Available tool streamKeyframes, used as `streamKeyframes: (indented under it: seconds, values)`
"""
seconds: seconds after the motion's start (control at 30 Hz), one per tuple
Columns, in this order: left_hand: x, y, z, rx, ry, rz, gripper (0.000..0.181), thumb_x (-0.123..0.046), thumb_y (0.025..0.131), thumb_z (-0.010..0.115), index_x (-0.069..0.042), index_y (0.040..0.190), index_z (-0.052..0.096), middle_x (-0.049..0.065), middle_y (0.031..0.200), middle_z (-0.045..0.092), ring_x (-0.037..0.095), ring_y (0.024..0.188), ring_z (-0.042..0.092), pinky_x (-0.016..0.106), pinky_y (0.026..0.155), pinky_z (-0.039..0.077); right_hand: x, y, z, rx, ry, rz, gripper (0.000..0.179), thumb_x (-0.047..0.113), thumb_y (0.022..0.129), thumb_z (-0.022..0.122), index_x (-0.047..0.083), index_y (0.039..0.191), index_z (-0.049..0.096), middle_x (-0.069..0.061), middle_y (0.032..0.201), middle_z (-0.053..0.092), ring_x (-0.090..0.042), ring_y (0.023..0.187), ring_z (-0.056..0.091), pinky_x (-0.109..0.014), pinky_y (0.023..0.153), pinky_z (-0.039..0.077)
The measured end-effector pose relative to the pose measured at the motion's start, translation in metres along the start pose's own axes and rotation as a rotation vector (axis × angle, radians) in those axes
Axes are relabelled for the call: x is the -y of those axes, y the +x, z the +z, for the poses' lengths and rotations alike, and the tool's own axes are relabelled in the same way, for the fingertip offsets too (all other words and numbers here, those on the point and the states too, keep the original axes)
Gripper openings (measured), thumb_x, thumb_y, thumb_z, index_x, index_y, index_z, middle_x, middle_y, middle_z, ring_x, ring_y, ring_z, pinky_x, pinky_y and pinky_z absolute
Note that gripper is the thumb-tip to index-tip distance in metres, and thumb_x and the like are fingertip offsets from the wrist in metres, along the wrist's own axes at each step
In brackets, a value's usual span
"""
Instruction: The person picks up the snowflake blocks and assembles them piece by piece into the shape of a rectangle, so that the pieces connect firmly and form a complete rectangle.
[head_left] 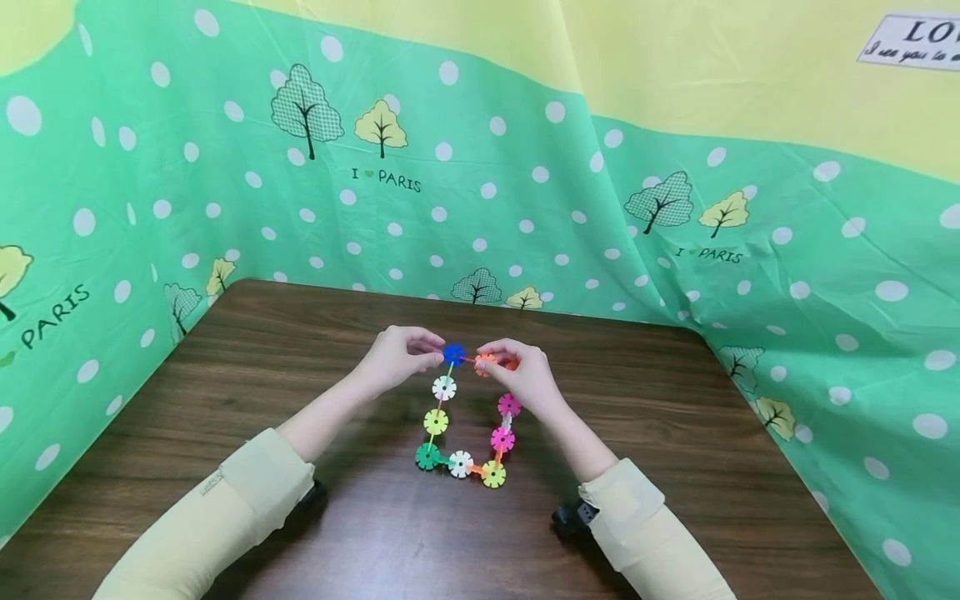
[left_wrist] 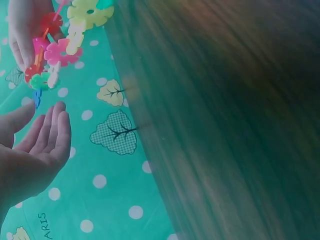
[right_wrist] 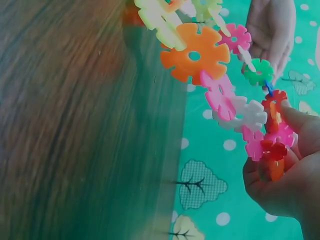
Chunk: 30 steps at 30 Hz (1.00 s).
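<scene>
A chain of flower-shaped plastic snowflake discs hangs as a rough four-sided ring between the two hands. My left hand [head_left: 393, 360] pinches the edge of the blue disc [head_left: 453, 354] at the ring's upper left corner. On the upper right, my right hand [head_left: 531, 377] grips an orange disc [head_left: 486, 364] between thumb and fingers, covering part of the chain. White [head_left: 444, 388], yellow [head_left: 436, 422] and green [head_left: 427, 457] discs run down the left side. Pink discs [head_left: 502, 439] line the right side above a lower yellow one [head_left: 492, 474]. Red discs [right_wrist: 275, 150] show by the right palm in the right wrist view.
The dark wood-grain table [head_left: 360, 517] lies beneath the hands. A green and yellow printed cloth [head_left: 480, 225] with dots and trees stands around its back and sides. Black wrist devices [head_left: 573, 518] sit under the rolled cream sleeves [head_left: 626, 500].
</scene>
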<state>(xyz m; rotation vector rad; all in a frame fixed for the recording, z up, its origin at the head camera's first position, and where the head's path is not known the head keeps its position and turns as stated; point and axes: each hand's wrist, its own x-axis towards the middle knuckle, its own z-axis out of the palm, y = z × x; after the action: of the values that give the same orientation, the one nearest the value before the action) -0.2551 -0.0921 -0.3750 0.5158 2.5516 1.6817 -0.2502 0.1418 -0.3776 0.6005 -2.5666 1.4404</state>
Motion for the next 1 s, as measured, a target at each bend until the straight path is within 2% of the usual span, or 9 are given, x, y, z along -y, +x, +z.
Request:
streamKeyframes:
  seconds: [0.1,0.17,0.33,0.47,0.6,0.7,0.8,0.9,1.0]
  values:
    - [0.002,-0.006,-0.002,0.022,0.048,-0.006,0.024,-0.012,0.084,0.072,-0.005,0.106,0.068,0.008,0.093,0.071,0.023,0.085,0.069,0.035,0.075,0.056,-0.003,0.0,-0.004,-0.03,0.009,0.035,0.024,0.026,0.081,0.075,0.011,0.1,0.071,-0.004,0.078,0.072,-0.026,0.065,0.06,-0.022,0.05,0.041]
    - [0.004,-0.01,-0.003,0.055,0.105,0.006,0.026,-0.012,0.083,0.073,-0.004,0.107,0.067,0.007,0.092,0.072,0.019,0.086,0.068,0.033,0.077,0.056,-0.005,-0.001,-0.006,-0.041,0.021,0.066,0.026,0.026,0.082,0.074,0.009,0.101,0.071,-0.007,0.08,0.072,-0.02,0.066,0.06,-0.021,0.05,0.04]
    - [0.009,-0.02,-0.003,0.201,0.169,0.031,0.033,-0.008,0.08,0.074,0.002,0.109,0.065,0.012,0.095,0.071,0.018,0.086,0.069,0.032,0.08,0.055,-0.008,0.0,-0.01,-0.038,0.095,0.155,0.03,0.02,0.083,0.073,0.002,0.106,0.068,-0.017,0.089,0.072,-0.007,0.068,0.062,-0.019,0.05,0.038]
    - [0.012,-0.025,-0.001,0.295,0.205,0.043,0.028,-0.007,0.078,0.076,0.001,0.103,0.066,0.012,0.091,0.071,0.016,0.081,0.069,0.03,0.078,0.055,-0.009,0.002,-0.012,-0.049,0.147,0.212,0.03,0.017,0.084,0.073,-0.001,0.108,0.067,-0.02,0.093,0.071,-0.009,0.063,0.056,-0.021,0.047,0.033]
    - [0.014,-0.03,0.003,0.355,0.247,0.043,0.023,-0.007,0.075,0.077,-0.002,0.096,0.068,0.008,0.085,0.072,0.012,0.076,0.068,0.027,0.075,0.054,-0.009,0.002,-0.012,-0.066,0.176,0.238,0.031,0.019,0.083,0.074,0.0,0.107,0.068,-0.016,0.09,0.072,-0.008,0.065,0.058,-0.02,0.05,0.035]
    - [0.014,-0.033,0.007,0.389,0.269,0.031,0.02,-0.006,0.075,0.078,-0.002,0.092,0.067,0.004,0.08,0.072,0.008,0.072,0.066,0.023,0.07,0.053,-0.009,0.0,-0.012,-0.078,0.184,0.232,0.03,0.021,0.082,0.074,0.003,0.105,0.068,-0.012,0.087,0.072,-0.007,0.069,0.063,-0.019,0.053,0.037]
    - [0.014,-0.035,0.009,0.41,0.267,0.024,0.017,-0.003,0.075,0.076,-0.001,0.089,0.067,0.002,0.075,0.07,0.007,0.067,0.063,0.022,0.062,0.052,-0.01,-0.002,-0.012,-0.089,0.189,0.212,0.029,0.022,0.082,0.075,0.004,0.104,0.069,-0.011,0.087,0.072,-0.013,0.073,0.065,-0.02,0.054,0.039]
    - [0.014,-0.036,0.01,0.409,0.247,0.011,0.015,0.001,0.075,0.075,-0.002,0.088,0.067,0.002,0.071,0.068,0.006,0.063,0.06,0.022,0.057,0.052,-0.01,-0.003,-0.013,-0.088,0.2,0.21,0.03,0.021,0.082,0.074,0.003,0.105,0.068,-0.013,0.088,0.072,-0.017,0.076,0.066,-0.021,0.056,0.041]
    - [0.015,-0.036,0.009,0.4,0.232,0.003,0.015,0.004,0.075,0.073,-0.001,0.087,0.066,0.003,0.07,0.067,0.008,0.061,0.06,0.022,0.055,0.052,-0.01,-0.003,-0.016,-0.064,0.207,0.22,0.03,0.018,0.083,0.074,0.002,0.106,0.068,-0.017,0.091,0.071,-0.015,0.076,0.065,-0.02,0.056,0.041]
